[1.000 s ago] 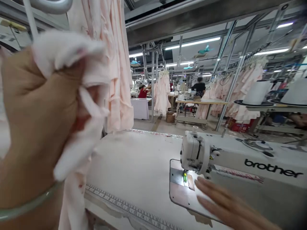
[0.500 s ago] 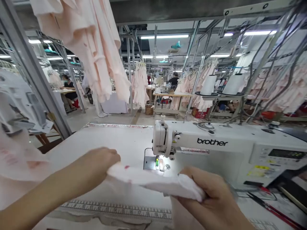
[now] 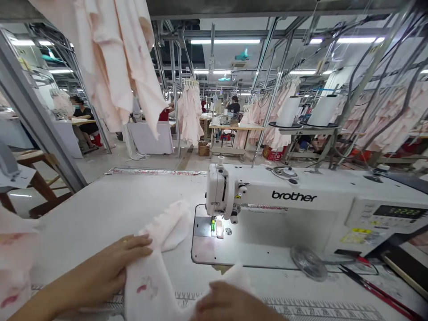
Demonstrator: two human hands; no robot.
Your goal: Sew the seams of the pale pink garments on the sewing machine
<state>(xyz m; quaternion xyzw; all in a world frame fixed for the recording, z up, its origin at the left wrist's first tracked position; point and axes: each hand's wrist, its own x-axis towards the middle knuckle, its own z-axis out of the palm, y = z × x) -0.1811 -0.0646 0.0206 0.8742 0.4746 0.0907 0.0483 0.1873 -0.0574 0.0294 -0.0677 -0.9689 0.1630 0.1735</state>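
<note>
Two hands (image 3: 122, 261) at cloth (image 3: 152, 274), white tabletop (image 3: 100, 209), hanging garments (image 3: 113, 62)

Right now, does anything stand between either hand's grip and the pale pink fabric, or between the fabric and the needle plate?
Nothing visible does. The left hand's grip touches the pink fabric; the right hand's grip, blurred, appears to as well. Flat white tabletop separates the fabric from the needle plate.
</note>
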